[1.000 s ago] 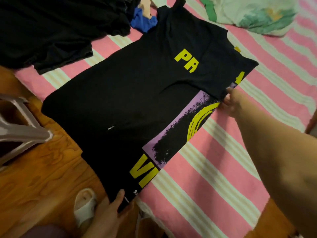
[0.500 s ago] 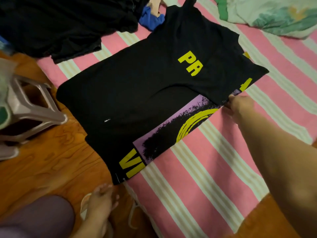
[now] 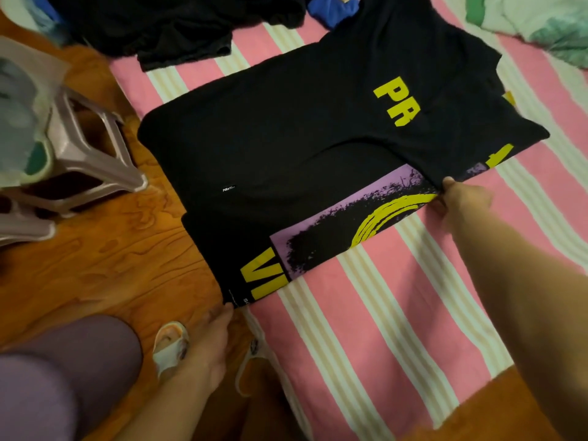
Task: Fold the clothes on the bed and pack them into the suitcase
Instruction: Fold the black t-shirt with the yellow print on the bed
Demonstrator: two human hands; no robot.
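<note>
A black T-shirt [image 3: 302, 148] with yellow letters and a purple print lies flat on the pink striped bed sheet [image 3: 366, 329], one side folded over onto itself. My right hand [image 3: 461, 198] pinches the shirt's near long edge at the end of the purple print, thumb on top. My left hand [image 3: 210, 338] reaches up from below, and its fingertips touch the hem corner at the bed's edge. No suitcase is in view.
A heap of black clothes [image 3: 175, 27] and a blue garment [image 3: 334, 7] lie beyond the shirt. Green and white bedding [image 3: 541, 23] is at the far right. A plastic stool [image 3: 79, 148] stands at the left over the wooden surface [image 3: 111, 249]. Slippers [image 3: 168, 345] lie below.
My left hand let go of the hem corner, dropped away, and now has its fingertips back at that corner. The right hand keeps its pinch on the edge. The view has shifted left.
</note>
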